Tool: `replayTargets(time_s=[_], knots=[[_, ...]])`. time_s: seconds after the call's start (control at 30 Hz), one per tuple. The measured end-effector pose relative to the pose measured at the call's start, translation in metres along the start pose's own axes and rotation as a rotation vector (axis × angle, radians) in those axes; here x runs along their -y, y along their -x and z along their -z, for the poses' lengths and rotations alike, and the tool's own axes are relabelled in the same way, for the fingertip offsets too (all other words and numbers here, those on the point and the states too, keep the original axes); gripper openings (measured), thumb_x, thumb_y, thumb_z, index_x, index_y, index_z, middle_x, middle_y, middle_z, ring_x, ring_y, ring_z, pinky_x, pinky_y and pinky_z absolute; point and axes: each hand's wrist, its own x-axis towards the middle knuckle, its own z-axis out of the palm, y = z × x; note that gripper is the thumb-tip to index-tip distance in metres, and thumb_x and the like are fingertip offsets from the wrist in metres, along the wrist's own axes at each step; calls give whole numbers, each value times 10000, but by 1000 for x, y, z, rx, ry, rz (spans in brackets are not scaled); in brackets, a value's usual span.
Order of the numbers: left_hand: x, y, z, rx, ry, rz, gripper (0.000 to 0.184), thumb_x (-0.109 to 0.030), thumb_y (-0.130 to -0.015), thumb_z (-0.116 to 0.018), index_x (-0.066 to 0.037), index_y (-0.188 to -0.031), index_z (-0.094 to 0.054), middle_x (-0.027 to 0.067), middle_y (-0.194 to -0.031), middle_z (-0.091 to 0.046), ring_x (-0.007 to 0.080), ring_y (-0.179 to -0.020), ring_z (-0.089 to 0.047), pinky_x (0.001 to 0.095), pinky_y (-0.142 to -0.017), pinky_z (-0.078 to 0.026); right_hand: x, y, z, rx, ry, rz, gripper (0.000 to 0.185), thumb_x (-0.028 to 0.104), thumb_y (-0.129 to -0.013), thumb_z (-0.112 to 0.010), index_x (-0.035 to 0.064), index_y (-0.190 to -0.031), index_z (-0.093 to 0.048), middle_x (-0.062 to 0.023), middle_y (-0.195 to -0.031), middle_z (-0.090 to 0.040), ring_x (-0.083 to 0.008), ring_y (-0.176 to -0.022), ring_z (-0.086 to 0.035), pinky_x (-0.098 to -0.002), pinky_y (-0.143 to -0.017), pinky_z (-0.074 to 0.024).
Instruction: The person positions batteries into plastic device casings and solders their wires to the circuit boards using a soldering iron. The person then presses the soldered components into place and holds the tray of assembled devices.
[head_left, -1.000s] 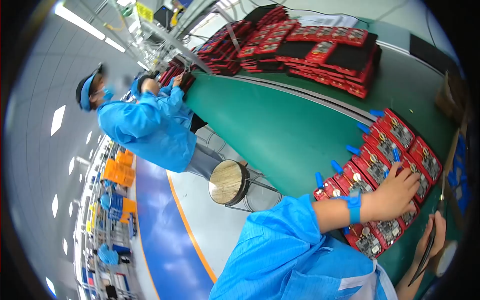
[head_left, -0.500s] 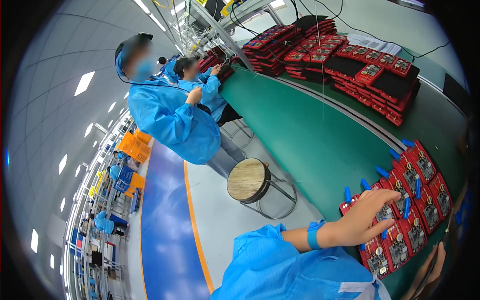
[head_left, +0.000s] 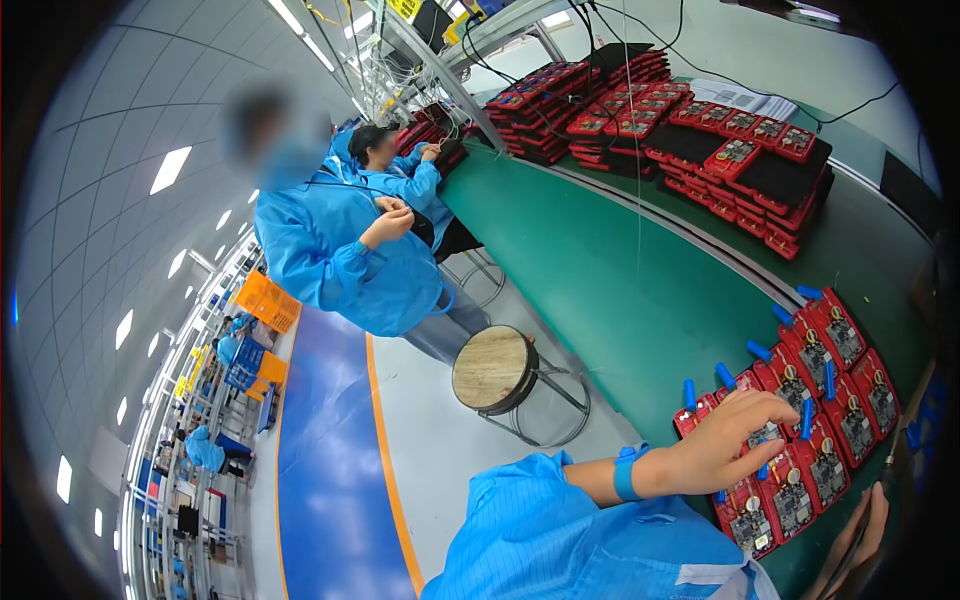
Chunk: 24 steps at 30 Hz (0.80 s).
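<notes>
My left hand point(head_left: 720, 440), with a blue wrist strap point(head_left: 626, 473), hovers over the near left part of a panel of red-framed circuit boards point(head_left: 825, 465). Its thumb and fingers are apart and nothing shows between them. Blue pieces stick up from the boards, such as the one point(head_left: 829, 379) just beyond the hand. At the lower right edge my right hand point(head_left: 868, 530) is closed around a thin, dark, pen-like tool point(head_left: 857, 545), whose metal tip points up beside the boards. Part of that hand is dark and cut off.
Stacks of red-framed boards point(head_left: 740, 190) stand across the green bench point(head_left: 600, 290). A round wooden stool point(head_left: 492, 369) is beside the bench. One co-worker point(head_left: 340, 250) stands behind it, hands together; another point(head_left: 400, 180) is at the bench farther back. Blue items lie at the right edge.
The view has swung left and tilted. My left hand has drawn back from the middle of the boards towards their left side. The standing co-worker's hands have come down and together.
</notes>
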Motion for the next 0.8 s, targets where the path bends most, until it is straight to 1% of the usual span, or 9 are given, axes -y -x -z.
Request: replayTargets(time_s=[0.17, 0.27, 0.33, 0.37, 0.43, 0.47, 0.53, 0.63, 0.8], knots=[[0, 0, -2, 1, 10, 1, 271, -72, -826, -560, -21, -1090, -529, 116, -1030, -576, 275, -984, -531, 380, -861, -377, 0, 0, -1, -27, 34, 33, 239, -16, -885, -509, -52, -1121, -504, -171, -951, -564, -233, -863, -562, -309, -800, -445], [-1, -1, -3, -4, -2, -37, 264, -39, -820, -541, -18, -1082, -532, 109, -997, -588, 274, -958, -537, 373, -830, -384, 1, 0, 0, -16, 11, 3, 238, -13, -883, -515, -46, -1119, -511, -170, -964, -572, -231, -874, -565, -308, -809, -446], [-2, -1, -5, -35, 17, -31, 214, 20, -776, -521, -44, -976, -557, 90, -966, -592, 252, -934, -537, 377, -834, -364, -4, 1, 1, -3, 13, 13, 234, -15, -883, -516, -45, -1115, -515, -169, -962, -574, -231, -875, -567, -304, -809, -446], [-1, -1, -5, -35, 17, -32, 214, 20, -776, -521, -44, -976, -557, 90, -966, -592, 252, -934, -537, 377, -834, -364, -5, 1, 2, 10, 15, 24, 230, -16, -882, -516, -45, -1110, -519, -169, -960, -575, -231, -877, -568, -300, -809, -446], [4, 0, -2, 6, -50, -143, 200, 80, -691, -507, -83, -796, -553, 57, -938, -587, 229, -915, -531, 378, -850, -331, -2, 0, 1, -5, 27, 32, 227, -19, -882, -516, -47, -1107, -522, -167, -953, -574, -229, -869, -567, -296, -803, -445], [3, -1, -3, 6, -50, -143, 200, 80, -691, -507, -83, -796, -553, 57, -938, -587, 229, -915, -531, 378, -850, -331, -1, -1, 0, -21, 39, 40, 223, -22, -881, -515, -48, -1103, -525, -165, -946, -573, -226, -861, -567, -292, -798, -444], [3, -1, -3, -53, -50, -205, 199, 92, -634, -514, -106, -647, -501, 26, -910, -578, 213, -917, -521, 374, -856, -305, 1, -1, 0, -20, 27, 37, 225, -28, -879, -513, -51, -1103, -524, -163, -936, -571, -226, -846, -566, -292, -789, -446], [3, 1, -5, -85, -29, -165, 202, 89, -620, -521, -108, -592, -488, 11, -891, -571, 221, -929, -514, 368, -843, -307, 5, -4, 2, -8, 10, 40, 228, -44, -875, -507, -61, -1102, -521, -163, -917, -566, -230, -816, -563, -296, -767, -452], [4, 1, -4, -77, -11, -189, 195, 69, -626, -531, -109, -572, -473, 5, -877, -564, 226, -933, -510, 372, -840, -308, 3, -4, 0, -16, -25, 54, 230, -71, -867, -496, -83, -1096, -520, -169, -899, -559, -240, -786, -558, -297, -733, -459]])
